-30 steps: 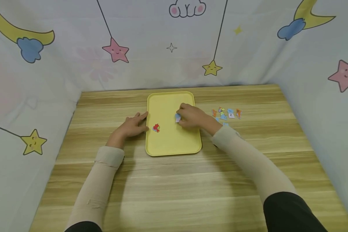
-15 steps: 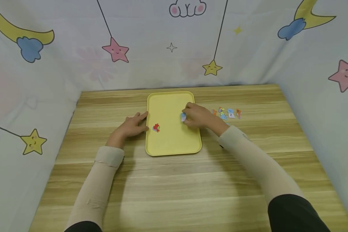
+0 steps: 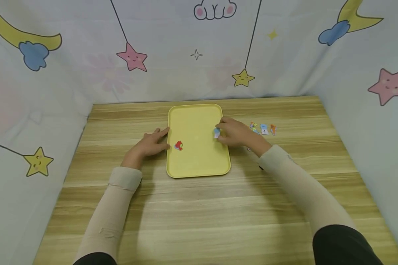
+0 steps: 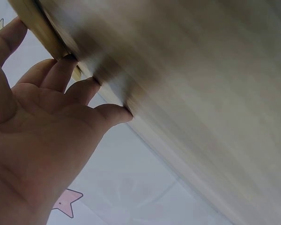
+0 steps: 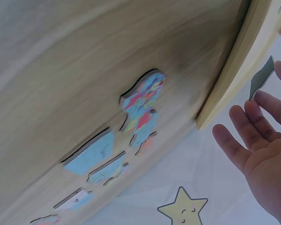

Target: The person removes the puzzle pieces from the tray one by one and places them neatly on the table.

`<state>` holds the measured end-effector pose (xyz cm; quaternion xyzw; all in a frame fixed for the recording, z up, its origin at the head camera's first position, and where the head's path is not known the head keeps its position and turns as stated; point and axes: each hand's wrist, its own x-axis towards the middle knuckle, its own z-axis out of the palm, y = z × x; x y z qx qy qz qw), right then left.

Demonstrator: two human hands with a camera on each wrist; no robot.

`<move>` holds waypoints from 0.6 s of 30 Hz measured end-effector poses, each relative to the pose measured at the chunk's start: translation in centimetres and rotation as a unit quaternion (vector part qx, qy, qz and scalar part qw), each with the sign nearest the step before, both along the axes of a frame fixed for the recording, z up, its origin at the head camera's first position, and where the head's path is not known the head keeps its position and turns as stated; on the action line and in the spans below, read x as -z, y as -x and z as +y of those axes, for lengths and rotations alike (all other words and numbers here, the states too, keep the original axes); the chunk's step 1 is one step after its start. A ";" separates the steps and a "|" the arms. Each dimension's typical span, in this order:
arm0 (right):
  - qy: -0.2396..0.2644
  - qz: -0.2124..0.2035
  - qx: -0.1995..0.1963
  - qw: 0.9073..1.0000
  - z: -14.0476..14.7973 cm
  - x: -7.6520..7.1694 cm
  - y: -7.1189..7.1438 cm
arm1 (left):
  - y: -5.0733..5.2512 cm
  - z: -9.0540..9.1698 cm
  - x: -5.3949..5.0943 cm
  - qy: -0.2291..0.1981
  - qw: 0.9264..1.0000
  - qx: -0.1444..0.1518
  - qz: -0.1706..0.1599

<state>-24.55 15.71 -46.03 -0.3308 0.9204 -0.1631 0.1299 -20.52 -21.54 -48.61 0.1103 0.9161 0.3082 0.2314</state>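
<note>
A yellow tray point(image 3: 199, 163) lies on the wooden table. Against its left rim rests my left hand point(image 3: 150, 144), fingers spread; the left wrist view shows the same left hand point(image 4: 51, 117) with its fingertips at the edge. Over the tray's right side my right hand point(image 3: 237, 133) pinches a small flat blue-and-white puzzle piece point(image 3: 217, 133). In the right wrist view the dark back of that puzzle piece point(image 5: 262, 78) shows between thumb and index finger, and the other fingers are loosely bent. A red puzzle piece point(image 3: 178, 146) lies on the tray's left half.
Right of the tray several printed puzzle pieces point(image 3: 264, 129) lie on the table point(image 3: 199, 213); my right hand and forearm partly cover the group. The right wrist view shows more of these loose pieces point(image 5: 143, 93). A printed cloth point(image 3: 172, 81) hangs behind the table.
My right hand has moved right across the tray, carrying the blue-and-white puzzle piece toward the tray's right rim. The left hand and the red piece have stayed in place.
</note>
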 end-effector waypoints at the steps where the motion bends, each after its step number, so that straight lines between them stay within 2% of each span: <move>1: -0.002 0.003 0.001 1.000 0.2 0.0 0.1 | 0.1 0.0 0.0 0.001 1.000 0.000 0.000; 11: 0.020 -0.004 0.009 1.000 2.3 -0.6 0.3 | 0.1 0.2 -0.2 0.001 1.000 -0.008 -0.001; 18: 0.013 -0.020 0.026 0.999 4.5 -1.2 0.0 | 0.4 0.4 -0.3 -0.007 1.000 -0.008 -0.006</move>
